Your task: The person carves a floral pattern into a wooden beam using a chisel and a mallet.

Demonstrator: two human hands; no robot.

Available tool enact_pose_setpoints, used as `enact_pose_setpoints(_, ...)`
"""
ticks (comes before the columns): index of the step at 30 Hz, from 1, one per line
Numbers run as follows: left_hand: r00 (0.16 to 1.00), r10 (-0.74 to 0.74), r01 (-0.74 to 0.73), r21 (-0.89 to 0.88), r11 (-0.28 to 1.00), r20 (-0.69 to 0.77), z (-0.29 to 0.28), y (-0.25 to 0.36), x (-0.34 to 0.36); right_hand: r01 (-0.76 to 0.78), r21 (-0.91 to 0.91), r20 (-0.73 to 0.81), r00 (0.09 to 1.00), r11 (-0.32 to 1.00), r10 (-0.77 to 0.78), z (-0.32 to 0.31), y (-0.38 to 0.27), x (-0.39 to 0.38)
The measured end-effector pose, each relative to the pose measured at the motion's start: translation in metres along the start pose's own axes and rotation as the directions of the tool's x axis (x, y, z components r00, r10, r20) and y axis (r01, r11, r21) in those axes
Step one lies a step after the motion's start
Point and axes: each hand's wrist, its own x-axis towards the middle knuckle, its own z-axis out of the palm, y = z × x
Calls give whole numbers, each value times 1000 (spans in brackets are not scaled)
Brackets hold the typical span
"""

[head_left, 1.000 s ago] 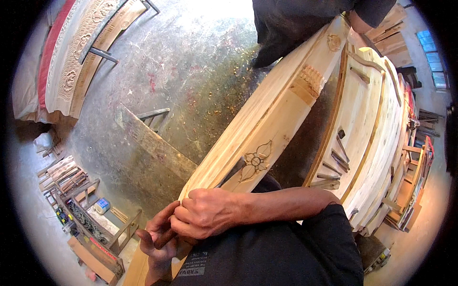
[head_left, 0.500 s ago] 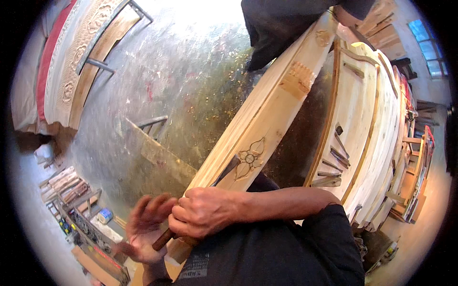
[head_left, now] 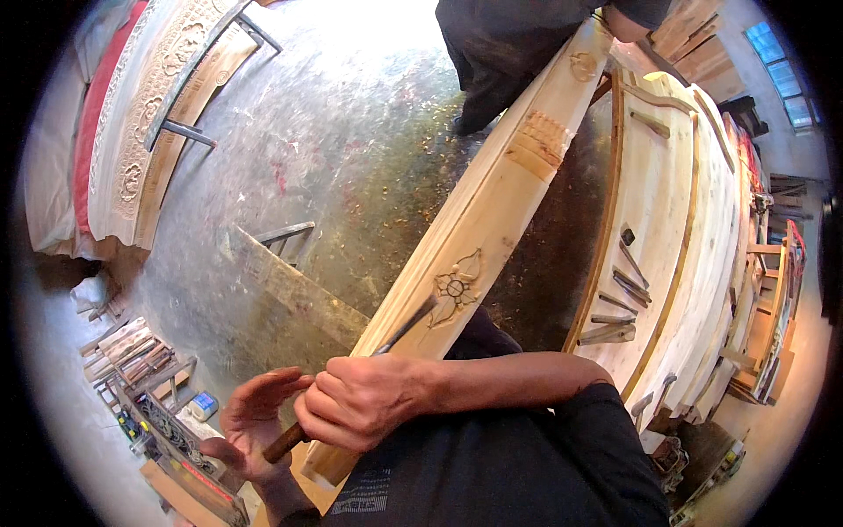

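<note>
A long pale wooden beam runs from lower left to upper right, with a carved flower near its middle. My right hand is closed around a chisel whose steel blade points at the flower; its brown wooden handle sticks out below my fist. My left hand is open, fingers spread, palm close to the handle's butt end, holding nothing. Another person in dark clothes stands at the beam's far end.
Several chisels lie on a curved wooden panel to the right. A carved panel leans at upper left. A wooden bench stands on the chip-strewn concrete floor. Carved pieces and tools are stacked at lower left.
My left hand has come off the chisel handle and opened, moving back left of it. My right hand keeps its grip on the chisel against the carved flower.
</note>
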Motion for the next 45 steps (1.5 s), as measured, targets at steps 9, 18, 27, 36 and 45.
enact_pose_setpoints(9, 991, -120, 117, 39, 992, 58, 0, -8, 1, -66, 126, 191, 981, 990, 41, 4, 4, -8)
enact_pose_setpoints(18, 995, -97, 92, 105, 990, 40, 10, -8, 6, -69, 140, 77, 995, 988, 58, 1, 6, -11)
enact_pose_setpoints(27, 996, -85, 85, 77, 993, 6, 17, -3, 16, 26, -120, -91, 995, 992, -37, -28, 1, -7)
enact_pose_setpoints(36, 890, 2, -366, 712, 599, 455, 57, -3, 56, -303, -145, 46, 949, 942, 312, -113, -33, -71)
enact_pose_setpoints(45, 494, -34, -759, 450, 471, 869, 151, -42, 91, -679, -384, -215, 725, 626, 654, -169, -63, -124)
